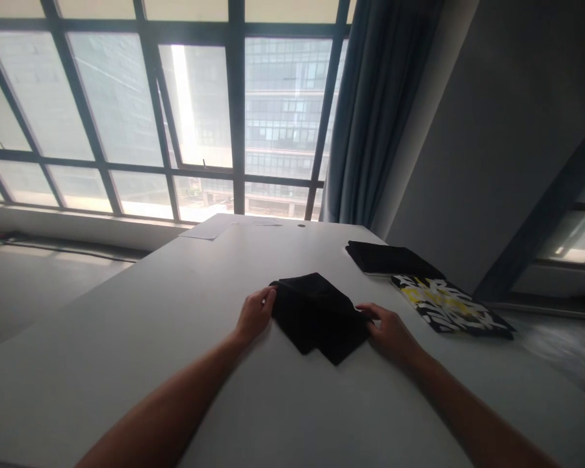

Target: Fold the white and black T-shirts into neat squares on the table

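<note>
A piece of black folded cloth (316, 315) is held between my two hands over the white table (175, 338). Its lower edge shows two pointed corners with a notch between them. My left hand (257, 313) pinches the cloth's upper left corner, thumb uppermost. On the other side my right hand (387, 328) grips the right corner between thumb and fingers. Whether the cloth's underside touches the table I cannot tell. Nearest to my right hand lies a folded black, white and yellow patterned cloth (451, 305).
A stack of folded black cloth (392, 259) lies just behind the patterned one, near the table's right edge. White paper sheets (209, 229) rest at the far left corner. A small dark disc (301, 225) is at the far end. Windows and a blue curtain (370, 117) stand beyond.
</note>
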Available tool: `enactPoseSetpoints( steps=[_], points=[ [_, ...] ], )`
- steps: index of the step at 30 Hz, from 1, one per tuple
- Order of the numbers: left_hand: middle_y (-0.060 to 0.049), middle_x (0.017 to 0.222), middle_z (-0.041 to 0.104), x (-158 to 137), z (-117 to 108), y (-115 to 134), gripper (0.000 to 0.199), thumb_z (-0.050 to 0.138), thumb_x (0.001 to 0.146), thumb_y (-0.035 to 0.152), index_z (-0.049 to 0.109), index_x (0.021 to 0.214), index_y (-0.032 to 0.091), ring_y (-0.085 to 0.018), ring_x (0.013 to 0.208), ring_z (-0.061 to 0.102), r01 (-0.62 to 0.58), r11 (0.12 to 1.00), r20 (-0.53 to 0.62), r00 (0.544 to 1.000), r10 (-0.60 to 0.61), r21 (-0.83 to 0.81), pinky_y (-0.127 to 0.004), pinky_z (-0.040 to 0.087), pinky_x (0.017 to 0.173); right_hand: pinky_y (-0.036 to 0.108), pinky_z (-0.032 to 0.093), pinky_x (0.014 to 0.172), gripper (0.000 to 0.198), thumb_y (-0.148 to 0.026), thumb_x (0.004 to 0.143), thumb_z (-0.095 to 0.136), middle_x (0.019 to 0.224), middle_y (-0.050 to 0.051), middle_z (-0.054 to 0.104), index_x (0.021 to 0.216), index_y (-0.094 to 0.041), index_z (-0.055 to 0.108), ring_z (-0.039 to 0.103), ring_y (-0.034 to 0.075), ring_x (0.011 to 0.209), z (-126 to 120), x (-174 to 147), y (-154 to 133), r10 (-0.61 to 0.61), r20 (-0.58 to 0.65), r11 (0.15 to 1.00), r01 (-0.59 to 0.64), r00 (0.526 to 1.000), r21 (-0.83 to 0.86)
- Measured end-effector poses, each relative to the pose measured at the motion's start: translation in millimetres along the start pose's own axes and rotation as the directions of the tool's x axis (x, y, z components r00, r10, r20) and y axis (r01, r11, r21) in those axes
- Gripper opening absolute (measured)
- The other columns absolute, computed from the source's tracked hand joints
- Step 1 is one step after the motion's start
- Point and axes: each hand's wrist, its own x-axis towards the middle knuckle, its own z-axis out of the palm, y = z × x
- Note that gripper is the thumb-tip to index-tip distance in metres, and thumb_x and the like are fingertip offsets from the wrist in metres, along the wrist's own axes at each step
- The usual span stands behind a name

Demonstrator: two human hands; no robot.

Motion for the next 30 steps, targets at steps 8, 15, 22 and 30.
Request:
enactPoseSetpoints(
  steps=[8, 15, 22, 30],
  points=[
    [-0.005, 0.09, 0.075, -2.0, 5.0, 2.7, 0.038, 0.055, 0.087, 0.041, 0.07, 0.112, 0.016, -0.014, 0.06, 0.062, 0.003, 0.999, -0.024, 1.0, -0.004, -0.035, -0.027, 0.053, 0.062, 0.036, 0.053, 0.08, 0.034, -0.027, 0.075, 0.053, 0.089, 0.007, 0.074, 0.103, -0.018, 0.071, 0.068, 0.024, 0.081, -17.8, -1.7, 0.1, -0.088, 0.039, 0.996, 0.087, 0.995, 0.02],
    [-0.005, 0.087, 0.071, -6.8, 12.6, 3.5, 0.032, 0.056, 0.081, 0.022, 0.067, 0.11, 0.015, -0.014, 0.066, 0.061, -0.141, 0.99, 0.039, 0.989, 0.14, 0.007, -0.027, 0.054, 0.066, 0.035, 0.053, 0.08, 0.034, -0.021, 0.075, 0.051, 0.097, 0.008, 0.073, 0.104, -0.018, 0.069, 0.068, 0.021, 0.079, -31.2, -1.2, 3.4, -0.122, -0.156, 0.993, 0.12, 0.98, -0.023],
    [-0.004, 0.09, 0.072, 0.6, -1.8, 10.6, 0.048, 0.049, 0.072, 0.009, 0.066, 0.116, 0.017, -0.015, 0.068, 0.06, -0.351, 0.936, 0.093, 0.933, 0.347, 0.026, -0.027, 0.052, 0.066, 0.036, 0.053, 0.076, 0.035, -0.027, 0.078, 0.05, 0.095, 0.009, 0.07, 0.108, -0.018, 0.066, 0.065, 0.021, 0.075, -36.1, 5.1, 14.1, 0.021, -0.512, 0.996, 0.027, 0.859, 0.085],
    [-0.003, 0.074, 0.071, 10.5, -47.7, 48.4, 0.033, 0.045, 0.075, 0.007, 0.074, 0.082, 0.022, -0.022, 0.08, 0.057, -0.601, 0.741, 0.015, 0.779, 0.626, 0.299, -0.036, 0.049, 0.076, 0.042, 0.049, 0.088, 0.029, -0.039, 0.079, 0.054, 0.094, 0.008, 0.072, 0.095, -0.019, 0.068, 0.065, 0.025, 0.091, -48.6, 9.6, 15.3, 0.033, -0.533, 0.986, 0.06, 0.845, 0.156]
  ],
)
